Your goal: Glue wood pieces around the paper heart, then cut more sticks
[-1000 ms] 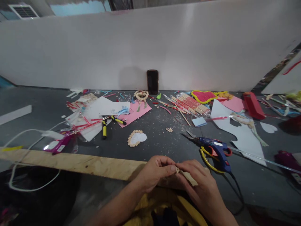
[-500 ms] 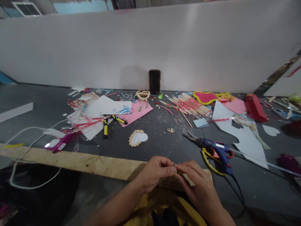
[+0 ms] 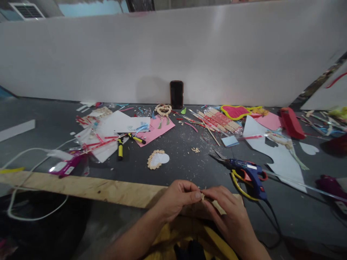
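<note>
At the table's front edge my left hand [image 3: 180, 196] and my right hand [image 3: 226, 204] meet, thumbs and fingertips pinched together. A tiny pale beige piece [image 3: 202, 196] shows between the fingertips; most of it is hidden, so its kind is unclear. Beyond the hands lies a white paper heart [image 3: 160, 159], its left part edged with beige beads [image 3: 150, 164]. A small pile of similar beads [image 3: 195, 150] sits to the right of the heart.
A blue glue gun [image 3: 251, 173] and yellow-handled scissors [image 3: 241, 186] lie on the right. Pliers [image 3: 120, 148], a purple glue gun [image 3: 66, 166] and its white cable are on the left. A phone [image 3: 176, 94] leans against the white panel [image 3: 108, 57]. Packaged sticks [image 3: 221, 121] lie further back.
The fingertips have shifted slightly, and a bit of the pale piece now shows between them. The whole view has moved a little; the things on the table stay put.
</note>
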The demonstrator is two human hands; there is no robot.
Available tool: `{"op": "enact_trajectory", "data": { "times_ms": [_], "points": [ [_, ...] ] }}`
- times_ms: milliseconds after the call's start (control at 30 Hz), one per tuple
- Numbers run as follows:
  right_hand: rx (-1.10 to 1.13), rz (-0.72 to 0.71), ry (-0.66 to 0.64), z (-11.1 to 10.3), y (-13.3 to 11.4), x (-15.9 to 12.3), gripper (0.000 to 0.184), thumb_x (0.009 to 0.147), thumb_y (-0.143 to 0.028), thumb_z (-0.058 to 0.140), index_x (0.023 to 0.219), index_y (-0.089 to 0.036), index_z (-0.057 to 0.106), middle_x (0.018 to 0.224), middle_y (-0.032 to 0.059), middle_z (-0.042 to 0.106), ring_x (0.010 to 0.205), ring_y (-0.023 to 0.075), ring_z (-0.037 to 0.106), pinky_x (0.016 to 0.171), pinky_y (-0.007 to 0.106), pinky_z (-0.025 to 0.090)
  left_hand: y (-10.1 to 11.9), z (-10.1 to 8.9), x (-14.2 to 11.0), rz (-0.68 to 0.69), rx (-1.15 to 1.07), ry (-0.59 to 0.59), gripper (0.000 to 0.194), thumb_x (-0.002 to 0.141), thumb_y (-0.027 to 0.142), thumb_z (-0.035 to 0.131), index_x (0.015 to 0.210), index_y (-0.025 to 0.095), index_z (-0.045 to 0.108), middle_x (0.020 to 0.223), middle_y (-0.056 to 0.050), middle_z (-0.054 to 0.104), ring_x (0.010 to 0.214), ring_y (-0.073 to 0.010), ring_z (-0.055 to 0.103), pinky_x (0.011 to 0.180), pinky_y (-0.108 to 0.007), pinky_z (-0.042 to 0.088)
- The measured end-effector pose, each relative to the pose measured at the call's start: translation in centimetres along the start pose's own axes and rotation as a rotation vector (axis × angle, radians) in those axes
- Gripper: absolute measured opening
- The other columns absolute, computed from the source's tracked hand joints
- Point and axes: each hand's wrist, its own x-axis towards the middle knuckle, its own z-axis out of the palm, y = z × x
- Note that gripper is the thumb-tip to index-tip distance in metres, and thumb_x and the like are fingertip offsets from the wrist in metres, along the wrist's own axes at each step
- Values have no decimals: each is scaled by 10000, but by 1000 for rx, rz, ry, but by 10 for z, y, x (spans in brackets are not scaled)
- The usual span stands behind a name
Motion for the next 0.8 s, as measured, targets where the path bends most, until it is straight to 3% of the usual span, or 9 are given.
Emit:
{"op": "enact_trajectory", "data": {
  "times_ms": [267,467,567,700,800],
  "points": [
    [29,-2,-3,3,-3,0,165,822,-169,508,967,-211,575,817,27,638,743,134,590,656,247,494,-2,0,0,28,15,-5,244,588,296,762,639,104,620,609,-14,600,555,-89,520,592,-227,394],
    [21,29,-13,5,-2,-2,177,814,-173,517,979,-208,571,856,38,632,781,137,598,678,241,498,-4,-1,1,112,169,19,278,618,365,726,660,107,632,592,1,579,551,-82,480,577,-209,368],
    [-12,57,-21,3,6,-2,143,821,-180,505,942,-218,571,852,37,629,781,142,600,682,251,494,5,-6,2,185,419,55,277,676,389,664,739,120,662,661,-21,616,612,-112,509,609,-220,381],
    [-141,111,10,8,23,4,157,835,-199,475,968,-205,558,898,61,629,818,160,600,699,270,489,32,-21,5,339,830,267,247,730,361,595,850,156,664,719,-20,630,624,-124,506,571,-213,366],
    [-259,109,-59,22,31,15,145,835,-166,460,924,-191,572,857,56,632,796,165,587,701,275,470,55,-33,13,453,1151,354,242,749,306,567,954,199,639,792,-10,635,617,-124,499,580,-224,372]
  ]
}}
